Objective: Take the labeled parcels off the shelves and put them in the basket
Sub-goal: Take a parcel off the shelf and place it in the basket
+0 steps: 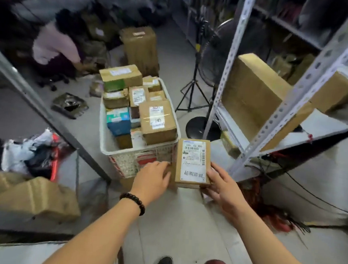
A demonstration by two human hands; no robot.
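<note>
Right hand (pixel 220 186) is gripping a small labeled parcel (pixel 193 164): thumb is lying along its right edge, fingers are curling under the near end. Label is facing up, barcode and printed characters showing. Left hand (pixel 153 177) is resting against the parcel's left side, fingers fairly straight, not wrapping it. A dark bead bracelet (pixel 133 201) is sitting on the left wrist.

Parcel is being held in the air, just beside the near right corner of the white basket (pixel 123 163), not yet inside. The basket is standing on the floor, already holding many brown and coloured boxes (pixel 158 120), piled above its rim.

To the right, a white metal shelf rack (pixel 272 126) is carrying a large cardboard box (pixel 251 96), leaning. A black standing fan (pixel 215 58) is standing between rack and basket. Behind the basket a tall taped carton (pixel 141 47) is standing upright. Far left, another person (pixel 53 45) is crouching over blurred goods. Crumpled cartons (pixel 30 196) are lying at lower left.
</note>
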